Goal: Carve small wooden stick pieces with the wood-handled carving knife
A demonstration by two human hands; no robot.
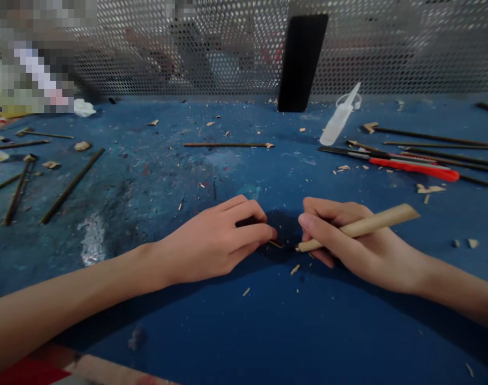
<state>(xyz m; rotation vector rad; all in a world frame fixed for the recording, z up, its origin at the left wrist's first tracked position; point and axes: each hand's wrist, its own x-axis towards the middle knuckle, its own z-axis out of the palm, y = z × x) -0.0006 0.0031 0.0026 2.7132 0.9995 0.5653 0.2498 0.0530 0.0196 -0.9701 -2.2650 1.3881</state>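
Note:
My left hand [215, 240] lies curled on the blue bench, fingers closed on a thin wooden stick [275, 244]; only the stick's short tip shows past my fingertips. My right hand [348, 235] grips a pale wooden-handled tool [368, 227] like a pen. Its narrow end [302, 246] points left, close to the stick's tip. The tool's blade or point is too small to make out. Small wood shavings [294, 269] lie just below my hands.
The paint-stained blue workbench [228, 321] is strewn with shavings and dark sticks [71, 185]. A red-handled utility knife [412, 169] and a clear plastic bottle [339, 117] lie at the far right. A black upright slab [302, 63] stands against perforated metal [388, 48].

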